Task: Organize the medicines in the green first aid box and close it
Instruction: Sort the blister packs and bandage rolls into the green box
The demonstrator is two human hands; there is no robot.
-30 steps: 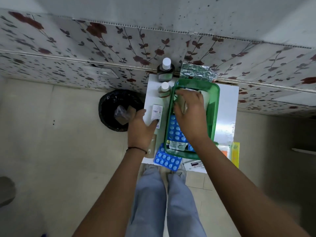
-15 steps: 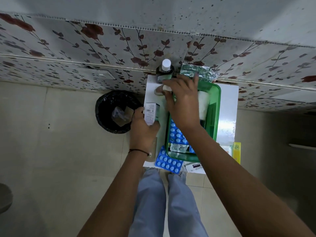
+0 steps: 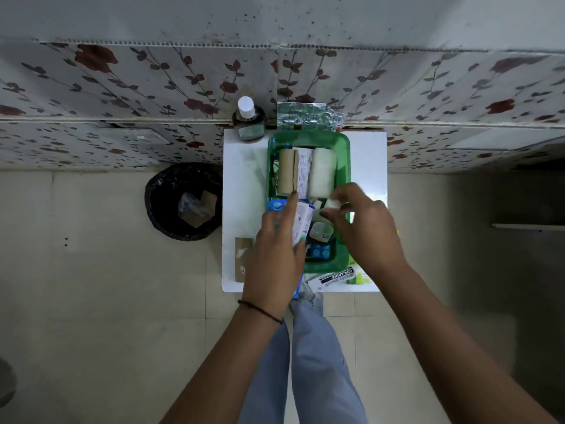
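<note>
The open green first aid box (image 3: 308,139) sits on a small white table (image 3: 241,179). Its far half holds a tan bandage roll (image 3: 286,171), a white leaflet (image 3: 304,171) and a white gauze roll (image 3: 322,172). Blue blister packs (image 3: 321,250) lie in its near half. My left hand (image 3: 275,255) holds a white medicine carton (image 3: 301,221) over the box's near left side. My right hand (image 3: 363,228) grips a small white-capped bottle (image 3: 321,231) by its cap, inside the box's near half.
A large dark bottle (image 3: 248,120) and silver foil strips (image 3: 308,116) stand at the table's back by the flowered wall. A Cipladine carton (image 3: 334,278) and a cardboard piece (image 3: 243,258) lie at the near edge. A black bin (image 3: 185,200) is on the floor left.
My right hand took the small bottle from the table's back left and brought it down into the box. My left hand lifted the white carton off the table and moved it over the box.
</note>
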